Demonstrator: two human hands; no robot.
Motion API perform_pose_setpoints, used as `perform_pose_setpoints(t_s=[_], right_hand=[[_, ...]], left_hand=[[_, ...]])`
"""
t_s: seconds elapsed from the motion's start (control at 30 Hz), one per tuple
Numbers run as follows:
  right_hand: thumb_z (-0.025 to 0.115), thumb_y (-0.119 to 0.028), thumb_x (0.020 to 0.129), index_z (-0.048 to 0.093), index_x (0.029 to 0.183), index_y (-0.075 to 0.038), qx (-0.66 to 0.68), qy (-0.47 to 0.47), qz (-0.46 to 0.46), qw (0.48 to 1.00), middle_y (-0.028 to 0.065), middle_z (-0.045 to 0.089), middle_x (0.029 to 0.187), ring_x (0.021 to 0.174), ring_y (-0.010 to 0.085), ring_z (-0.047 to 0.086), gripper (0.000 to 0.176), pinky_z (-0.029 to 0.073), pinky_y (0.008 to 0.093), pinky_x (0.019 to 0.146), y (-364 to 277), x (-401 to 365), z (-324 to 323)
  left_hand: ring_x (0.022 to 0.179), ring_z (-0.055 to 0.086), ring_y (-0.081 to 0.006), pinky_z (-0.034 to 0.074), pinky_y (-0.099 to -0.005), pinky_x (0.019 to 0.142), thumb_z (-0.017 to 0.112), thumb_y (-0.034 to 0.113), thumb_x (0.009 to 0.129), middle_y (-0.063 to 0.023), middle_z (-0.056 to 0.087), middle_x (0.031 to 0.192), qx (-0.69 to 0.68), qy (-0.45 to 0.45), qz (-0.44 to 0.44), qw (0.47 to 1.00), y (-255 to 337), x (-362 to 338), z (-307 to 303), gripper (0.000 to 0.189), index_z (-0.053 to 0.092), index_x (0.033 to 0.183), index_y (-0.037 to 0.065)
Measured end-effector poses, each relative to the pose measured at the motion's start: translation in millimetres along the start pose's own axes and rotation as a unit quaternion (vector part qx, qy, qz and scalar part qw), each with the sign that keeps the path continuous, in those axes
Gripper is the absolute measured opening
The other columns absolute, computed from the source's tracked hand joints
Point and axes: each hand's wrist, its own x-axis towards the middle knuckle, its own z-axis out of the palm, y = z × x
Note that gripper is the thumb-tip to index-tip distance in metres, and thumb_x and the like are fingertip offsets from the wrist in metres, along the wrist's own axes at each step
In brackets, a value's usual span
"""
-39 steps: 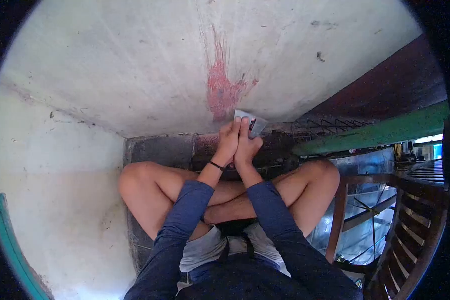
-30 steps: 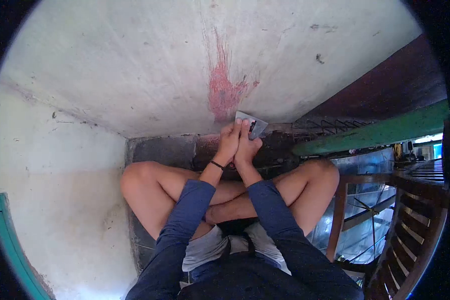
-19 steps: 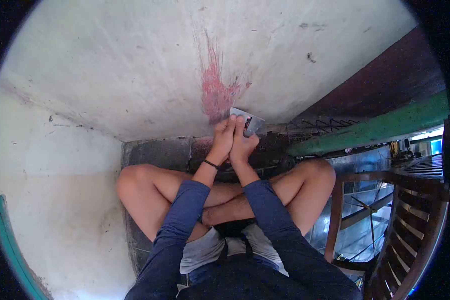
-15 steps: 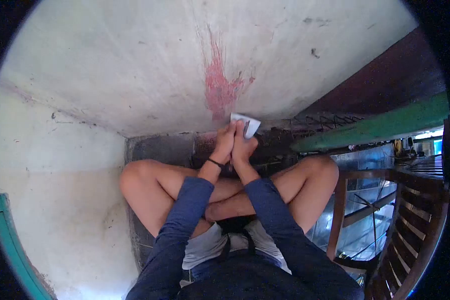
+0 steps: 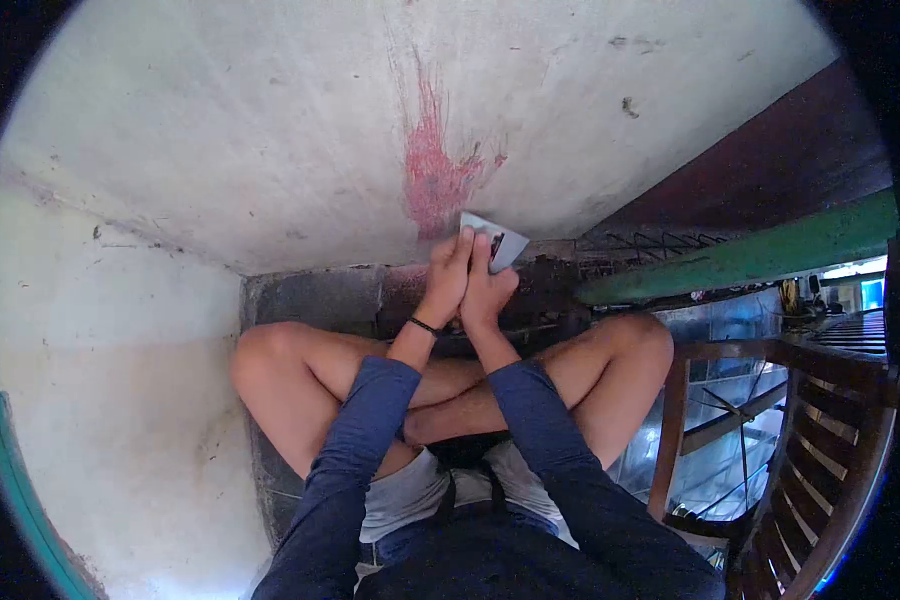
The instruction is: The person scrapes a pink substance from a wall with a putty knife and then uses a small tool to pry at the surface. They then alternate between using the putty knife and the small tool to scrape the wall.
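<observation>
A flat metal scraper (image 5: 508, 245) has its wide blade tilted up against the lower part of the pale wall (image 5: 290, 140). My right hand (image 5: 486, 295) is closed round its handle, with the thumb lying along the blade's base. Pressed close beside it, my left hand (image 5: 444, 283), with a black band at the wrist, also grips the tool. Most of the handle is hidden in my hands. A scraped red patch (image 5: 432, 185) with streaks above it marks the wall just up and left of the blade.
My crossed legs (image 5: 295, 385) rest on the dark floor in front of the wall. A brown slatted wooden chair (image 5: 685, 430) stands close on my right, below a green beam (image 5: 740, 265). Another pale wall (image 5: 120, 400) meets the first at my left.
The scraper and both hands have moved slightly up the wall, and the blade has turned a little. My view has shifted slightly.
</observation>
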Motion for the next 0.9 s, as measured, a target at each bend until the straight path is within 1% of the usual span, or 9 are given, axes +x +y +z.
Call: perform_pose_setpoints(t_s=[0.1,0.23,0.33,0.43,0.53,0.57,0.67,0.77,0.9], right_hand=[[0.066,-0.040,0.086,0.067,0.082,0.007,-0.012,0.004,-0.013,1.000,0.0143,0.069,0.075,0.069,0.0196,0.064,0.048,0.048,0.0366,0.065,-1.3,3.5,5.3],[0.066,-0.040,0.087,0.066,0.077,0.006,-0.043,0.044,-0.005,0.998,0.0112,0.067,0.068,0.065,0.0164,0.061,0.048,0.047,0.0375,0.061,26.2,-5.0,6.2],[0.066,-0.042,0.087,0.065,0.075,0.007,0.007,0.028,-0.020,0.999,0.0103,0.066,0.066,0.064,0.0140,0.059,0.050,0.047,0.0372,0.059,9.8,-1.8,2.1],[0.066,-0.042,0.086,0.065,0.074,0.007,0.003,0.032,-0.063,0.998,0.0107,0.066,0.065,0.061,0.0146,0.059,0.050,0.047,0.0371,0.057,5.7,7.0,8.7],[0.067,-0.042,0.086,0.066,0.075,0.007,-0.083,0.021,0.035,0.996,0.0119,0.067,0.066,0.061,0.0163,0.061,0.050,0.048,0.0371,0.059,17.8,-5.7,1.5],[0.066,-0.041,0.086,0.066,0.079,0.007,-0.064,0.013,0.029,0.997,0.0112,0.067,0.070,0.064,0.0159,0.061,0.048,0.048,0.0360,0.061,16.9,-7.1,1.7],[0.064,-0.039,0.089,0.068,0.089,0.007,-0.016,-0.006,0.014,1.000,0.0089,0.068,0.079,0.075,0.0147,0.061,0.045,0.049,0.0327,0.069,4.8,-10.4,-2.8],[0.067,-0.041,0.085,0.067,0.079,0.007,-0.031,-0.011,-0.009,0.999,0.0146,0.069,0.072,0.067,0.0209,0.065,0.049,0.049,0.0375,0.063,-1.3,2.7,1.7],[0.066,-0.040,0.086,0.066,0.079,0.007,-0.071,0.024,-0.001,0.997,0.0123,0.068,0.071,0.066,0.0195,0.064,0.048,0.049,0.0372,0.063,26.9,-3.7,6.5]], left_hand=[[0.073,0.055,-0.0104,0.048,-0.0302,0.068,0.050,0.039,0.097,-0.0027,0.065,0.082,-0.009,-0.035,-0.008,0.999,17.7,8.6,-6.4,0.044,0.068,0.096,-0.001],[0.072,0.054,-0.0100,0.047,-0.0294,0.067,0.051,0.039,0.097,-0.0014,0.064,0.079,-0.009,0.055,-0.119,0.991,-29.2,-0.8,-10.1,0.044,0.068,0.093,-0.001],[0.075,0.055,-0.0123,0.047,-0.0287,0.066,0.049,0.044,0.097,-0.0033,0.062,0.081,0.034,-0.020,-0.012,0.999,-6.8,2.7,-3.5,0.046,0.065,0.092,0.001],[0.073,0.055,-0.0114,0.047,-0.0304,0.067,0.050,0.040,0.097,-0.0030,0.065,0.080,0.008,-0.041,-0.022,0.999,14.5,8.9,-5.7,0.044,0.069,0.096,0.000],[0.070,0.053,-0.0114,0.046,-0.0279,0.064,0.047,0.047,0.097,-0.0021,0.061,0.077,0.032,0.039,-0.093,0.994,-15.1,-6.7,-7.7,0.049,0.066,0.090,0.002],[0.070,0.052,-0.0093,0.046,-0.0290,0.064,0.048,0.039,0.098,-0.0017,0.063,0.076,-0.022,0.052,-0.111,0.992,-28.2,-3.5,-9.1,0.044,0.067,0.091,-0.001],[0.071,0.053,-0.0103,0.046,-0.0299,0.065,0.049,0.038,0.098,-0.0028,0.063,0.077,0.066,0.000,-0.039,0.997,-1.4,-7.7,-7.9,0.044,0.067,0.091,-0.001],[0.071,0.053,-0.0101,0.046,-0.0299,0.065,0.050,0.037,0.097,-0.0019,0.063,0.077,0.015,-0.045,0.020,0.999,14.1,6.9,-8.1,0.042,0.067,0.092,-0.001],[0.069,0.050,-0.0081,0.045,-0.0286,0.062,0.050,0.036,0.098,0.0006,0.060,0.074,0.017,0.028,-0.067,0.997,-3.1,-1.1,-9.5,0.041,0.065,0.086,-0.001]])
